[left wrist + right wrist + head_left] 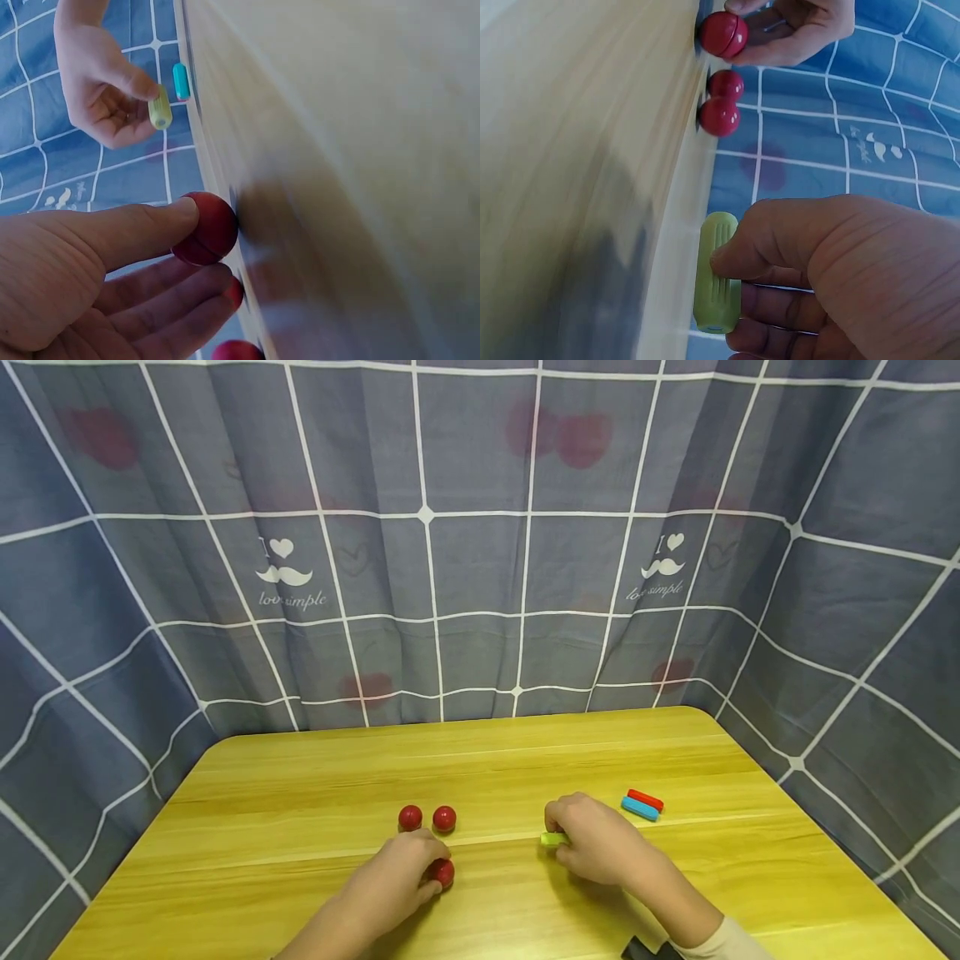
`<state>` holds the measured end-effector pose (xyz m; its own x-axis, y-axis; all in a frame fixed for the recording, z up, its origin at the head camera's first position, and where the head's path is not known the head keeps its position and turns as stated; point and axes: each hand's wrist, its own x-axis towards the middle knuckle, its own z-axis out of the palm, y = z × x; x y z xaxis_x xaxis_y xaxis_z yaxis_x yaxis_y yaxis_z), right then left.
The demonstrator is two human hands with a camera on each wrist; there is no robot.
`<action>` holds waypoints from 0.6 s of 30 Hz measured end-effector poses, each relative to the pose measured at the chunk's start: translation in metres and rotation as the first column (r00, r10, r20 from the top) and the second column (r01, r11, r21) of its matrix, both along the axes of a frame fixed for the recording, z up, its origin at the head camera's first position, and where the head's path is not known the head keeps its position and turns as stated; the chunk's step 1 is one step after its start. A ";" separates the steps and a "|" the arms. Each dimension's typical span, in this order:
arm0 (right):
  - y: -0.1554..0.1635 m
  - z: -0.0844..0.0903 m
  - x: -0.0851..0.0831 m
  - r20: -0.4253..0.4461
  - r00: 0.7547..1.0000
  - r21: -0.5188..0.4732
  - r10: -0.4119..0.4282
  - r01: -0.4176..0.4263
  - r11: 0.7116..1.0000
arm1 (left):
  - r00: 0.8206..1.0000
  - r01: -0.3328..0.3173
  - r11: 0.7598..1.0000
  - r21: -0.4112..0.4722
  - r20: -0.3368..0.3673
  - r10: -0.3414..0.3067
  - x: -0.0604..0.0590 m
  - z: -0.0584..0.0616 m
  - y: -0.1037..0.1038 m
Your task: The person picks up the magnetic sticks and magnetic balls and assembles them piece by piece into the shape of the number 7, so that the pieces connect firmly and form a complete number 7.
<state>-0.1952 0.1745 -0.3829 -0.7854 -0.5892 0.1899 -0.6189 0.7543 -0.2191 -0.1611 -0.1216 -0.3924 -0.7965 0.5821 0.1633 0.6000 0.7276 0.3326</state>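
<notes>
On the left, my left hand [397, 881] pinches a glossy red ball [208, 231] between thumb and fingers, low at the tabletop. A groove runs round that ball. Two more red balls, a left one [410, 817] and a right one [444, 819], rest just beyond this hand. My right hand [600, 845] grips a short yellow-green stick [717, 281] with ridged sides, thumb on one face and fingers behind. Close to the right hand's far side lie a blue stick [640, 809] and a red stick [647, 799] of similar shape, side by side.
Both hands are over a yellow wood-grain table [315, 777]. A blue-grey checked curtain [480, 568] hangs behind it and along both sides. Near the front edge, a black object [641, 949] shows beside the right sleeve [723, 943].
</notes>
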 end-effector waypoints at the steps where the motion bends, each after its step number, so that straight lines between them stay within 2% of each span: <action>1: -0.001 0.000 0.001 -0.002 1.000 0.001 0.008 -0.008 1.000 | 1.000 0.003 1.000 -0.001 0.005 -0.003 0.001 0.000 0.001; 18: -0.025 0.000 0.012 -0.054 0.996 0.029 0.068 -0.067 0.997 | 0.999 0.033 0.999 0.027 0.022 -0.034 0.006 -0.001 0.004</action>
